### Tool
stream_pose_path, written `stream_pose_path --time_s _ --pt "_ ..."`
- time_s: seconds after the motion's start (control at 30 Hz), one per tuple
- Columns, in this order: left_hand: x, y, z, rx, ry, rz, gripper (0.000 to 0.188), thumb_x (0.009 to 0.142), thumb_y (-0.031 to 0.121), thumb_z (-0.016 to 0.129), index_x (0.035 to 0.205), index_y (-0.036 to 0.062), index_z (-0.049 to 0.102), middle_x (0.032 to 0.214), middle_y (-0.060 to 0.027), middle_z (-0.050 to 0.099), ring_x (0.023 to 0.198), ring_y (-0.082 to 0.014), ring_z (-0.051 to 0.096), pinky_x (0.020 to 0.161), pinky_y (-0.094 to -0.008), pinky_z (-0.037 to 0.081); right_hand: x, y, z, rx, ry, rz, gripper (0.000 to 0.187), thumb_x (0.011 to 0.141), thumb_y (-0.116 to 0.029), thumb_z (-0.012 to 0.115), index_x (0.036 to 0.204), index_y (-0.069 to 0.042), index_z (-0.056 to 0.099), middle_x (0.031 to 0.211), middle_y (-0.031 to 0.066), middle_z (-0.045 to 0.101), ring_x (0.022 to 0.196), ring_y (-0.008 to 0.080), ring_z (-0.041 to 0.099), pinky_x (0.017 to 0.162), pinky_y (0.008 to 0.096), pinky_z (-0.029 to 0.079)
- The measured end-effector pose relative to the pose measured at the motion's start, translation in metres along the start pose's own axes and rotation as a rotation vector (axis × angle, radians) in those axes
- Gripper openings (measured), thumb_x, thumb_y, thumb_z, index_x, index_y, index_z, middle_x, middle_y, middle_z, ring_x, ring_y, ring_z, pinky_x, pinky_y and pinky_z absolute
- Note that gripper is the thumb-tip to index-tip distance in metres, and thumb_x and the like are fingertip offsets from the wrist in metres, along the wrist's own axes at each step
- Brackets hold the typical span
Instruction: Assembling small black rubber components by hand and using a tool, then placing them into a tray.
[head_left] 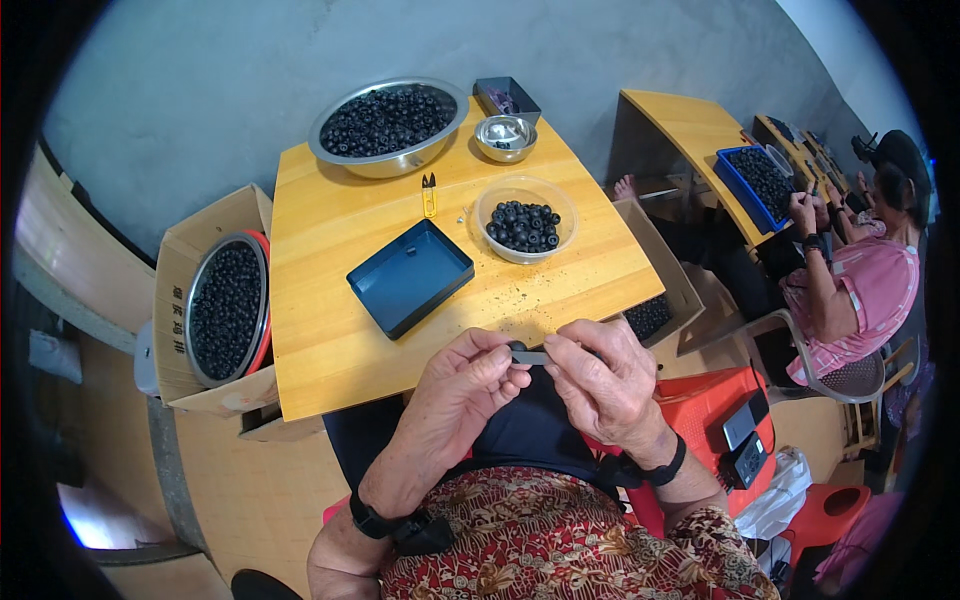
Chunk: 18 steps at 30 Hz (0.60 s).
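Observation:
In front of my lap, at the near edge of the table, my left hand [455, 390] pinches a small round black part [517, 347] between thumb and fingers. My right hand [608, 388] is closed on a flat grey strip-like tool [535, 358], its end touching the black part; whether it is a blade or a file I cannot make out. Beyond my hands stands a clear plastic bowl [570, 205] of black ring-shaped parts [523, 226]. To its left lies a dark blue rectangular tray [408, 275] with nothing in it. Yellow-handled thread snips [430, 197] rest farther back.
A big metal basin [462, 110] of black parts, a small metal bowl [505, 138] and a dark box [533, 108] stand at the back. A carton [172, 300] holds another full basin on the left. A co-worker [850, 270] sits right, beside a blue tray [732, 182] and a red stool [700, 400].

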<state>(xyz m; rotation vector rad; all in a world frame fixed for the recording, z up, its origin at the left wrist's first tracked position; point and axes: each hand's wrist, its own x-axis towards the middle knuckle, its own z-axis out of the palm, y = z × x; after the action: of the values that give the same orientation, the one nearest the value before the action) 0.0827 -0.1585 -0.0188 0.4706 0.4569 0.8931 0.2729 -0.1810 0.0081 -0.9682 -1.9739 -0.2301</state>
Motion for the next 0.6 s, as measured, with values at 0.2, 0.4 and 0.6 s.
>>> stream_pose_path --time_s 0.2,0.4,0.6 --pt "-0.0045 -0.0011 0.0035 -0.029 -0.060 0.007 0.016 0.092 0.009 0.062 0.106 0.0037 0.058 0.098 -0.0094 0.066 0.087 -0.0144 0.064 0.079 -0.0262 0.053 -0.0011 -0.0018 -0.0023 -0.079 -0.031 -0.035 0.035 0.067 -0.006 0.074 0.101 -0.004 0.069 0.090 0.0071 0.062 0.067 0.0202 0.056 0.058 0.0306 0.047" --pt "-0.0050 -0.0020 0.0053 -0.007 -0.072 0.006 0.019 0.091 0.010 0.064 0.108 0.0041 0.058 0.097 -0.0081 0.066 0.088 -0.0138 0.064 0.079 -0.0249 0.053 -0.0019 0.0042 -0.0025 -0.055 0.000 0.002 0.035 0.067 -0.005 0.075 0.102 -0.004 0.070 0.088 0.0070 0.062 0.067 0.0199 0.056 0.058 0.0310 0.047" --pt "-0.0054 -0.0013 0.0060 0.018 -0.054 0.032 0.019 0.090 0.011 0.065 0.107 0.0039 0.058 0.097 -0.0071 0.066 0.086 -0.0132 0.064 0.079 -0.0246 0.053 -0.0007 -0.0016 -0.0035 0.044 -0.004 0.015 0.039 0.066 -0.005 0.077 0.105 -0.005 0.070 0.089 0.0069 0.062 0.066 0.0204 0.055 0.057 0.0309 0.047"
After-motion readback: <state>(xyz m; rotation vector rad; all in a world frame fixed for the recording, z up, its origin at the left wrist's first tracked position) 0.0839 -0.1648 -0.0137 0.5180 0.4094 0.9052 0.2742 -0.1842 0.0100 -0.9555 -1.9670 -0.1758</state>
